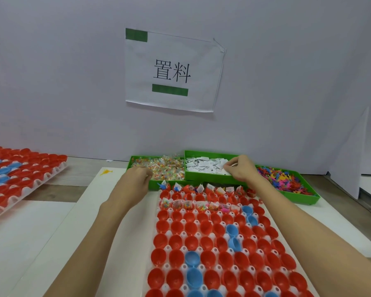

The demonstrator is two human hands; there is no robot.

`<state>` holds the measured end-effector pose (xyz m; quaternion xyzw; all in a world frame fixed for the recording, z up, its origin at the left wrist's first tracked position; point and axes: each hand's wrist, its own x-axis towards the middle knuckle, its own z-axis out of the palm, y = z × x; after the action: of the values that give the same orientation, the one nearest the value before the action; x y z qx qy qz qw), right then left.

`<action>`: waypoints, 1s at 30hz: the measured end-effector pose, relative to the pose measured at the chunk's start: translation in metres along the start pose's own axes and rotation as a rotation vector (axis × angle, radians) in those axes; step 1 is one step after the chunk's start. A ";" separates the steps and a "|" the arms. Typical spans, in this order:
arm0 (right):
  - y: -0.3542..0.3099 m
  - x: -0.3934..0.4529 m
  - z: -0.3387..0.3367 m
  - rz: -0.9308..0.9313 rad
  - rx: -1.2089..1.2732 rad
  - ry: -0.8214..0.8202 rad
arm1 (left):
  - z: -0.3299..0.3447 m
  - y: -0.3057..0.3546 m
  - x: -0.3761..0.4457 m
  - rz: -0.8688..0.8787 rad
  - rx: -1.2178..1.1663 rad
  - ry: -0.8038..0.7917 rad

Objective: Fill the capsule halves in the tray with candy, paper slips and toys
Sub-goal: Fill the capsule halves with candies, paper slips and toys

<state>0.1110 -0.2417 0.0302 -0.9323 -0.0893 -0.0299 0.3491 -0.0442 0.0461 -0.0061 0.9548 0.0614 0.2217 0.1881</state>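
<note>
Grey wall sign (173,70) above; left hand (137,176) fingers curled in candy bin (159,168), right hand (241,168) fingers pinching paper slips (204,165); white counter (41,232) below

One head-worn wide-angle view looks forward and slightly down from the near edge of the desk (41,243), facing the far wall (73,71) squarely. It sits close: both forearms enter from the bottom, the near tray (174,249) fills the lower right, and the edges bend.
</note>
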 end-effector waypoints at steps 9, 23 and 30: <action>0.019 -0.013 -0.013 -0.051 0.294 0.097 | -0.007 0.004 -0.006 -0.028 -0.194 0.285; 0.005 -0.091 -0.033 -0.190 0.519 0.039 | -0.025 0.068 -0.005 -0.177 -0.859 0.032; 0.002 -0.148 -0.028 -0.323 0.611 0.022 | -0.032 0.127 -0.024 0.030 -0.970 -0.219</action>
<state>-0.0340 -0.2832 0.0326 -0.7581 -0.2365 -0.0666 0.6041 -0.0751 -0.0651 0.0597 0.7759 -0.0828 0.1257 0.6127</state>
